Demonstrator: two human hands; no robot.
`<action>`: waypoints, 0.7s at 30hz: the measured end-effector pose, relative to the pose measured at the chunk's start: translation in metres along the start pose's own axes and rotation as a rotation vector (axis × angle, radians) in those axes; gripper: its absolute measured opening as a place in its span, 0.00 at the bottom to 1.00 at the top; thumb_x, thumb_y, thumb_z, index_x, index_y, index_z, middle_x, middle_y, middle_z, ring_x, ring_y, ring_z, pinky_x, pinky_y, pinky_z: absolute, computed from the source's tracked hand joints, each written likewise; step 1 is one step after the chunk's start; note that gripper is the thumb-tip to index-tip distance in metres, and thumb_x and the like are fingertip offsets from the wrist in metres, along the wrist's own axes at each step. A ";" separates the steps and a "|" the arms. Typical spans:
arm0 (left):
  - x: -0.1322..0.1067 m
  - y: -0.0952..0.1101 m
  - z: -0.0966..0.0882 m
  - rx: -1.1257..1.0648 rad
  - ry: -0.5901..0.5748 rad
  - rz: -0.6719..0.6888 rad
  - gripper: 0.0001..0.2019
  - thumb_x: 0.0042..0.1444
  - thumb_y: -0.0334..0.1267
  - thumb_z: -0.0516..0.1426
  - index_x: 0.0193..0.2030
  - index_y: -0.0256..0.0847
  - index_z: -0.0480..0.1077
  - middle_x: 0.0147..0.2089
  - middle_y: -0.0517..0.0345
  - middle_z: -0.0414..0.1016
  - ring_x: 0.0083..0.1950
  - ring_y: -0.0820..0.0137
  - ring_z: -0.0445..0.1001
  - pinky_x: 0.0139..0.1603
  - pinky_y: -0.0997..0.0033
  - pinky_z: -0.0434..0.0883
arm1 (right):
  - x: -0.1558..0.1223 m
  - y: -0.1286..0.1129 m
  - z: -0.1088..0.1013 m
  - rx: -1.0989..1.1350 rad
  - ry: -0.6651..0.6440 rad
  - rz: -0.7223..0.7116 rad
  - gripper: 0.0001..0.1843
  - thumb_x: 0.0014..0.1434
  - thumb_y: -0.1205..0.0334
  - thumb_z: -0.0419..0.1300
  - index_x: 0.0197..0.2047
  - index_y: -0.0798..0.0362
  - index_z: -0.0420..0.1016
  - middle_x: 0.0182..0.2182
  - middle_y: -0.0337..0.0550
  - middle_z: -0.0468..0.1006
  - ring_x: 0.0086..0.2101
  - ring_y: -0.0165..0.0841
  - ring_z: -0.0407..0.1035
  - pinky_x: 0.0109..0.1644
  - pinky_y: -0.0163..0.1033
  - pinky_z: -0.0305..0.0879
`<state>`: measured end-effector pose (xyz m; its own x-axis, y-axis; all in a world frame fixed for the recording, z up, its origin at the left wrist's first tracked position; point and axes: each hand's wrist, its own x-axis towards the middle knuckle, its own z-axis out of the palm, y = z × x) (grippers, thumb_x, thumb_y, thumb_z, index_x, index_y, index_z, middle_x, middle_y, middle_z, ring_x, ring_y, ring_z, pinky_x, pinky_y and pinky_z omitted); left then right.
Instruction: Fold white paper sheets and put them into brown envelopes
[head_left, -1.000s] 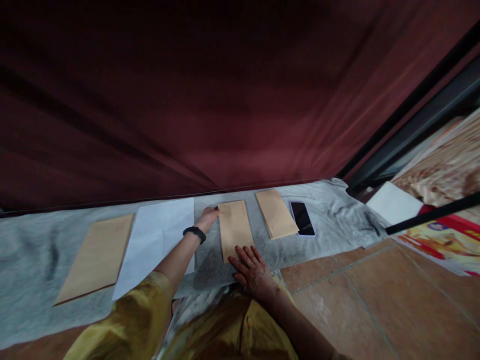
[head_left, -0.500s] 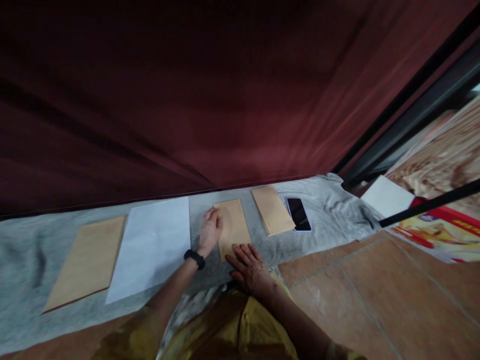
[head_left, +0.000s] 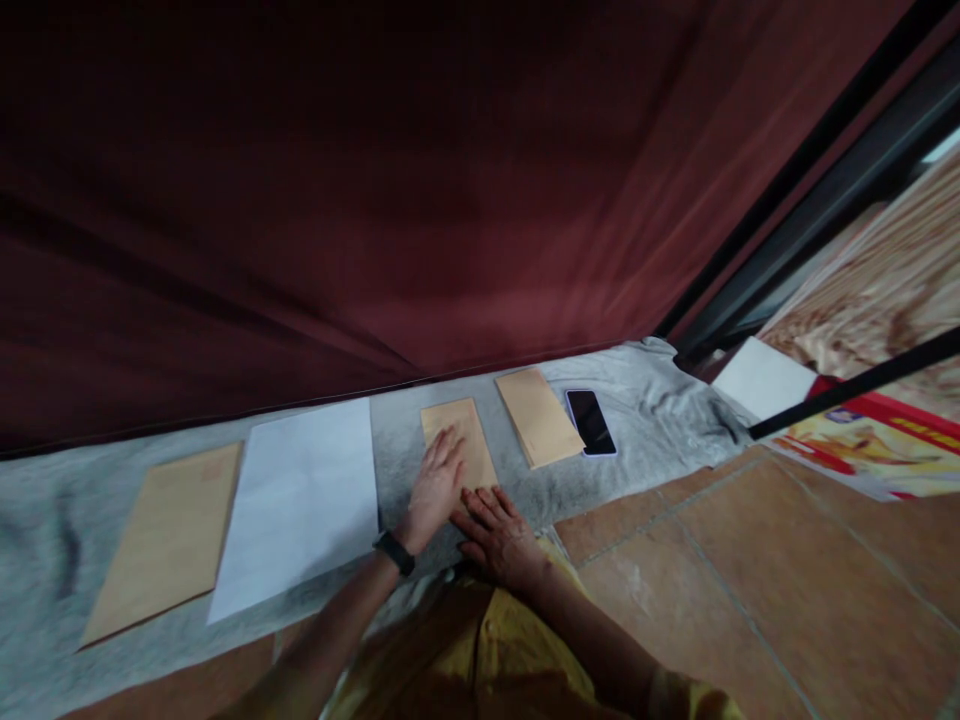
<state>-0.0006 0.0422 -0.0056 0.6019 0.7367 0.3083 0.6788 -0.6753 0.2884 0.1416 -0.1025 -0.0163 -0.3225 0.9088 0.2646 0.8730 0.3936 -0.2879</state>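
A tan paper envelope [head_left: 478, 455] lies flat on the grey cloth in front of me. Across its left side my left hand [head_left: 436, 478] rests with fingers stretched out, a dark band on its wrist. My right hand [head_left: 499, 530] lies spread, its fingertips on the envelope's near end. The two hands nearly touch and cover the near part of the envelope. To the right sits another tan envelope [head_left: 536, 418], its near corner by a phone [head_left: 591, 422] with a dark screen. White paper [head_left: 300, 500] and a larger tan envelope [head_left: 169, 535] lie on the left.
The grey cloth [head_left: 645, 400] runs as a strip along a dark red curtain [head_left: 450, 250]. Tiled floor [head_left: 720, 560] shows on the near right. At the right stand a black frame bar [head_left: 862, 385], a white sheet [head_left: 763, 378] and a red-and-yellow printed package [head_left: 862, 440].
My left hand has gone from curled at the envelope's left edge to laid flat over it, moving nearer my right hand. My right hand stays in place. The view has shifted slightly.
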 end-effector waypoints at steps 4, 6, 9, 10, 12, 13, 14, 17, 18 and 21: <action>-0.003 0.026 0.011 -0.035 -0.080 0.156 0.24 0.71 0.37 0.46 0.70 0.36 0.65 0.75 0.47 0.63 0.79 0.59 0.53 0.77 0.50 0.58 | 0.001 0.000 -0.001 -0.003 -0.005 0.003 0.24 0.71 0.47 0.59 0.66 0.44 0.71 0.66 0.47 0.71 0.69 0.45 0.58 0.74 0.58 0.53; 0.005 0.027 0.017 -0.020 -0.114 0.159 0.25 0.71 0.38 0.46 0.70 0.32 0.64 0.74 0.42 0.65 0.78 0.57 0.55 0.76 0.49 0.60 | 0.002 0.000 -0.001 -0.005 -0.012 0.005 0.25 0.71 0.46 0.59 0.67 0.43 0.71 0.66 0.46 0.71 0.68 0.45 0.58 0.74 0.59 0.54; 0.018 0.020 0.024 0.021 -0.146 0.113 0.27 0.71 0.42 0.47 0.70 0.29 0.64 0.73 0.36 0.64 0.77 0.55 0.58 0.74 0.48 0.63 | 0.002 0.001 -0.002 -0.007 -0.015 0.007 0.28 0.71 0.46 0.58 0.71 0.42 0.66 0.68 0.45 0.69 0.69 0.45 0.57 0.74 0.59 0.55; 0.019 0.019 0.025 0.037 -0.144 0.103 0.27 0.70 0.43 0.47 0.70 0.29 0.64 0.74 0.36 0.64 0.77 0.54 0.59 0.74 0.47 0.64 | 0.002 0.001 -0.002 -0.004 -0.013 0.008 0.28 0.71 0.46 0.58 0.71 0.42 0.65 0.68 0.46 0.69 0.69 0.45 0.57 0.74 0.59 0.54; 0.016 0.016 0.027 0.070 -0.117 0.093 0.28 0.70 0.45 0.48 0.71 0.29 0.63 0.75 0.36 0.62 0.77 0.53 0.58 0.74 0.47 0.62 | 0.002 0.001 -0.001 0.006 -0.013 0.012 0.29 0.71 0.45 0.58 0.71 0.42 0.65 0.68 0.46 0.69 0.70 0.45 0.56 0.74 0.58 0.54; 0.012 0.016 0.027 0.087 -0.097 0.087 0.29 0.70 0.45 0.48 0.72 0.29 0.62 0.75 0.36 0.61 0.77 0.53 0.57 0.75 0.47 0.61 | 0.002 0.002 -0.001 0.012 -0.015 0.014 0.28 0.71 0.45 0.58 0.71 0.42 0.66 0.68 0.45 0.69 0.70 0.45 0.56 0.75 0.57 0.53; 0.006 0.016 0.027 0.104 -0.078 0.077 0.29 0.70 0.45 0.48 0.72 0.29 0.61 0.75 0.37 0.61 0.78 0.53 0.57 0.75 0.47 0.61 | 0.002 0.002 -0.001 0.016 -0.016 0.016 0.28 0.72 0.45 0.57 0.70 0.42 0.67 0.68 0.45 0.68 0.70 0.45 0.55 0.75 0.57 0.53; -0.007 0.017 0.025 0.157 -0.070 0.042 0.30 0.71 0.46 0.47 0.73 0.29 0.60 0.75 0.37 0.61 0.78 0.52 0.57 0.75 0.45 0.59 | 0.002 0.001 -0.003 0.026 -0.022 0.018 0.27 0.72 0.45 0.56 0.70 0.43 0.67 0.70 0.46 0.66 0.72 0.45 0.50 0.76 0.57 0.50; -0.009 0.016 0.024 0.171 -0.082 0.037 0.30 0.71 0.46 0.46 0.73 0.29 0.60 0.75 0.37 0.61 0.78 0.51 0.56 0.75 0.45 0.58 | 0.002 0.001 -0.004 0.029 -0.026 0.019 0.27 0.73 0.45 0.56 0.70 0.44 0.67 0.70 0.46 0.65 0.73 0.45 0.49 0.76 0.57 0.50; -0.006 0.015 0.020 0.186 -0.114 0.048 0.31 0.71 0.46 0.46 0.74 0.30 0.59 0.75 0.36 0.61 0.78 0.52 0.55 0.75 0.43 0.57 | 0.003 -0.001 -0.008 0.030 -0.045 0.027 0.28 0.72 0.45 0.57 0.70 0.43 0.67 0.70 0.46 0.65 0.72 0.44 0.50 0.76 0.58 0.50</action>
<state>0.0150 0.0282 -0.0215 0.6722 0.7100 0.2098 0.7075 -0.6996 0.1003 0.1430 -0.1015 -0.0082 -0.3153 0.9243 0.2150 0.8706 0.3719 -0.3221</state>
